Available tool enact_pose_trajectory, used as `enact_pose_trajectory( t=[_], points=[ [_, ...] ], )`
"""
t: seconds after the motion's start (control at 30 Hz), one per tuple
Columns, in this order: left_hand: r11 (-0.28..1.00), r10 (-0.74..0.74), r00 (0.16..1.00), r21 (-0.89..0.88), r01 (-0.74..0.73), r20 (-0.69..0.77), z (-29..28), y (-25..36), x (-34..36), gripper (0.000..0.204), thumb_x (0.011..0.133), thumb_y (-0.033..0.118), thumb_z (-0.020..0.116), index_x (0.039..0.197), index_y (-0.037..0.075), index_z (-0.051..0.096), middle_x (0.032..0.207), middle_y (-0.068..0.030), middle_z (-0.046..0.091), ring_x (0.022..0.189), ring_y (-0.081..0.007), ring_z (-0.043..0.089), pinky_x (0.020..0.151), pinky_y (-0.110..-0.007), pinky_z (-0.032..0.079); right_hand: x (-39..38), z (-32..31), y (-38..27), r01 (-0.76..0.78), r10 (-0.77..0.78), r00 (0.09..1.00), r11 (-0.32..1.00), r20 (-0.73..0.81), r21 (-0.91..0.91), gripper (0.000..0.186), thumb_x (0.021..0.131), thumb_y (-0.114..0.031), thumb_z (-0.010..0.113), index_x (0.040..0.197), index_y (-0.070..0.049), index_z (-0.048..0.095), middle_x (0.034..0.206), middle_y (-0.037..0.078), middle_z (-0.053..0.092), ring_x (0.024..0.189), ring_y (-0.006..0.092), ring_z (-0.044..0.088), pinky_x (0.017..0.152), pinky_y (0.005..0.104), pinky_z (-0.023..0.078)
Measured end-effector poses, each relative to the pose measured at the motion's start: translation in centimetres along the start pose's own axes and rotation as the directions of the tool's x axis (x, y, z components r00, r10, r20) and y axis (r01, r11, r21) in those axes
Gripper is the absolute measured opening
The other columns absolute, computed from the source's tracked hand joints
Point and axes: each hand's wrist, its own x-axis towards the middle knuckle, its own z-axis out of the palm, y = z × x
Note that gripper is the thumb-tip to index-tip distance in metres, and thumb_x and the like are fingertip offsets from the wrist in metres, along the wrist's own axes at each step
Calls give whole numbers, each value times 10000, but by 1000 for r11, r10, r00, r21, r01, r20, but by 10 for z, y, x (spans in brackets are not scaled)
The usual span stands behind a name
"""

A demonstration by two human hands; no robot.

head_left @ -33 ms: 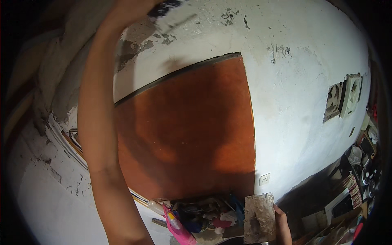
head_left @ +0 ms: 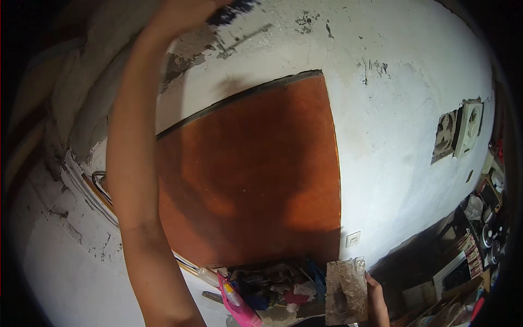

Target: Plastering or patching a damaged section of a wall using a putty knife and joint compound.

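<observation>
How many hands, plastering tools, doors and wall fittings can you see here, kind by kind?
Hands: 2, left hand and right hand
Plastering tools: 2, scraper and mortar board
Orange doors: 1, door
Wall fittings: 2, switch and fan
Total: 7

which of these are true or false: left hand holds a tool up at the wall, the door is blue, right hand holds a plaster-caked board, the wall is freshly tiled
1. The left hand is raised to the wall with a dark tool. True.
2. The door is blue. False: it is orange-brown.
3. The right hand holds a plaster-caked board. True.
4. The wall is freshly tiled. False: it is white plaster, chipped and patchy.
</observation>
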Motion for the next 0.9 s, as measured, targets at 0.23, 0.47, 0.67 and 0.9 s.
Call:
enact_pose_trajectory(
  t=[0.23, 0.47, 0.67, 0.9],
  points=[
    [998, 23, 987, 55, -15, -157, -8, -29, 13, 246, 810, 98, 655, 1018, -35, 658, 886, -173, 693, 769, -248, 668, 735, -380, 520, -3, 5, 2, -19, 19, 1000, 999, -7, 33, 499, 971, -378, 420, 1265, 10, 532, 1209, 175, 605, 1079, 298, 572, 955, 402, 433],
    [982, 127, 991, 140, -130, 29, 11, 0, 8, 221, 816, 57, 623, 1013, -37, 659, 842, -160, 698, 726, -220, 658, 711, -364, 529, 2, -2, 1, -72, 74, 997, 997, -35, 35, 513, 967, -392, 429, 1270, 10, 530, 1207, 174, 605, 1069, 306, 576, 955, 403, 435],
    [989, -13, 981, -141, 41, 194, -17, -9, -5, 175, 829, 47, 597, 976, -25, 661, 858, -177, 689, 744, -261, 655, 724, -383, 517, -6, 1, -1, -16, 16, 1000, 1000, 24, -4, 529, 972, -404, 416, 1291, 6, 514, 1223, 182, 599, 1107, 318, 569, 963, 413, 436],
    [996, -88, 996, -16, 88, 3, -34, -16, -6, 259, 858, 93, 613, 1086, -26, 642, 937, -143, 697, 860, -229, 648, 797, -375, 504, 12, -17, 3, -66, 63, 996, 997, 56, 44, 527, 991, -378, 372, 1332, 12, 466, 1258, 182, 576, 1116, 326, 563, 961, 425, 436]
  ],
)
